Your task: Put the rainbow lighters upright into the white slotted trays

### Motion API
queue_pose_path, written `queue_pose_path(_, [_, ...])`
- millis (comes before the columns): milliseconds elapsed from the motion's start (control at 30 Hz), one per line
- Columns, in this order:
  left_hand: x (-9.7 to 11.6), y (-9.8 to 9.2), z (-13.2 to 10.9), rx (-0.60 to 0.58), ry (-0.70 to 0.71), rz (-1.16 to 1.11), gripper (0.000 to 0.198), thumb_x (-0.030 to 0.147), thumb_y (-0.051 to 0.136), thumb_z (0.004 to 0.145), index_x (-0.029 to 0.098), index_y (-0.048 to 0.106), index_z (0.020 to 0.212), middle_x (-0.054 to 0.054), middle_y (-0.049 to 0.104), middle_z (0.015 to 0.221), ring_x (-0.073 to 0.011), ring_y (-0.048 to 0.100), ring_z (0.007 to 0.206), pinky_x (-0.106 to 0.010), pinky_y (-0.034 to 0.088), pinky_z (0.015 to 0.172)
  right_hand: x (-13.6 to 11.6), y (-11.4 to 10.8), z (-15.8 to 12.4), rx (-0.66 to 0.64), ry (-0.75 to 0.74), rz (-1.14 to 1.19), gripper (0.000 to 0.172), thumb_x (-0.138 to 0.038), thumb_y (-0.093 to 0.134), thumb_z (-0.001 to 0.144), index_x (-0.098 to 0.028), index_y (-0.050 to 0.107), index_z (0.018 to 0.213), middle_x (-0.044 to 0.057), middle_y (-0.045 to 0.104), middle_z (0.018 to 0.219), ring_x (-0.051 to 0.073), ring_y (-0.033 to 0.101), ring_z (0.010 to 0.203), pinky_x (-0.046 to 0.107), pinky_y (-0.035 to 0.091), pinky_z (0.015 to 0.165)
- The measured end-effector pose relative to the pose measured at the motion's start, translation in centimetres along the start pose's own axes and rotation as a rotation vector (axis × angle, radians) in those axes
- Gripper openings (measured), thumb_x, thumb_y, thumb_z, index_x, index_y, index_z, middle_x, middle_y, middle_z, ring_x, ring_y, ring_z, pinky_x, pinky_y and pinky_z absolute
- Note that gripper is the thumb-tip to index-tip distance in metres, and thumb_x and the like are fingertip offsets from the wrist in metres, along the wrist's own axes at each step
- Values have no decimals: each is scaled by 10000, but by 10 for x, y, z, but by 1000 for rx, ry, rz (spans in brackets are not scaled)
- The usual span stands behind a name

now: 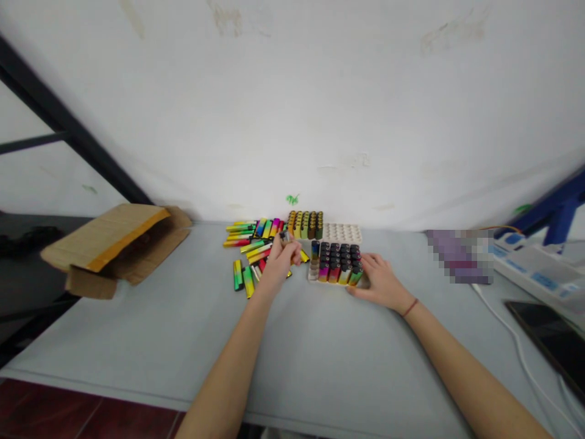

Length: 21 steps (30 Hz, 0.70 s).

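Note:
My left hand (280, 262) is closed around one lighter (286, 238), lifted just above a loose pile of colourful lighters (249, 253) on the grey table. My right hand (381, 281) rests against the near right corner of a white tray (313, 273), fingers curled on its edge. Several upright lighters with black caps (338, 262) fill that tray. Behind it stands a second white tray (342, 231), with a row of lighters (306, 224) standing at its left end.
An open cardboard box (116, 247) lies on its side at the table's left. At the right are a white device (534, 265), a white cable (521, 353) and a dark phone (551, 338). A white wall rises behind the table.

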<state>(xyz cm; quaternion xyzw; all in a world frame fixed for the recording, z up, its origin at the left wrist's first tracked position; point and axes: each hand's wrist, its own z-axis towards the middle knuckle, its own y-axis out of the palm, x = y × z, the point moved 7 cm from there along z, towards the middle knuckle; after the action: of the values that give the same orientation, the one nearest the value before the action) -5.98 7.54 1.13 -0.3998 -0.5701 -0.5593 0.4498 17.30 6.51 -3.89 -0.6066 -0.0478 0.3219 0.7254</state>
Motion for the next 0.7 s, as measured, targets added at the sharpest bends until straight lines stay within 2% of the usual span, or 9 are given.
queue_pose_path(67, [-2, 0, 0, 29, -40, -5, 293, 363, 636, 763, 234, 389, 856, 123, 387, 558, -42, 346, 402, -174, 301, 429, -1, -1, 0, 6, -1, -5, 699, -546, 655, 774, -201, 523, 1368, 161, 588, 1354, 374, 497, 1172, 522, 430, 936])
queue_pose_path(167, [-6, 0, 0, 56, -79, -7, 363, 545, 573, 817, 240, 379, 850, 120, 377, 550, -39, 271, 365, -173, 220, 385, -1, -1, 0, 5, 2, -12, 699, -536, 659, 772, -207, 520, 1372, 154, 587, 1358, 369, 500, 1173, 513, 431, 935])
queue_pose_path(267, [-4, 3, -2, 58, -4, 14, 465, 660, 579, 802, 224, 432, 868, 93, 440, 594, -39, 328, 399, -178, 254, 402, -1, -1, 0, -3, 9, -14, 694, -538, 662, 767, -209, 526, 1363, 150, 589, 1355, 368, 500, 1172, 511, 436, 927])
queue_pose_path(367, [-3, 8, -5, 32, 89, 44, 511, 695, 583, 794, 206, 499, 915, 60, 506, 646, -51, 414, 456, -190, 312, 434, -1, -1, 0, -15, 14, -12, 689, -537, 660, 770, -181, 533, 1346, 162, 590, 1350, 371, 497, 1173, 516, 437, 929])
queue_pose_path(467, [-7, 11, -7, 24, 99, 57, 523, 701, 566, 806, 200, 538, 956, 62, 496, 608, -62, 414, 450, -197, 316, 433, -1, -1, 0, -15, 11, -11, 687, -531, 662, 771, -169, 533, 1341, 170, 585, 1359, 372, 498, 1172, 520, 435, 935])
queue_pose_path(567, [-13, 10, -6, 58, 25, 25, 524, 713, 536, 810, 190, 551, 843, 67, 441, 537, -71, 389, 424, -203, 306, 421, -1, -1, 0, -5, 4, -13, 694, -536, 664, 768, -180, 529, 1349, 171, 586, 1358, 375, 500, 1171, 527, 432, 935])
queue_pose_path(700, [-20, 7, -4, 109, -88, 1, 553, 694, 461, 837, 193, 471, 604, 46, 396, 477, -74, 376, 411, -209, 305, 425, 1, 0, -1, 9, -4, -13, 696, -549, 665, 767, -199, 529, 1353, 166, 595, 1339, 377, 502, 1168, 529, 433, 934])
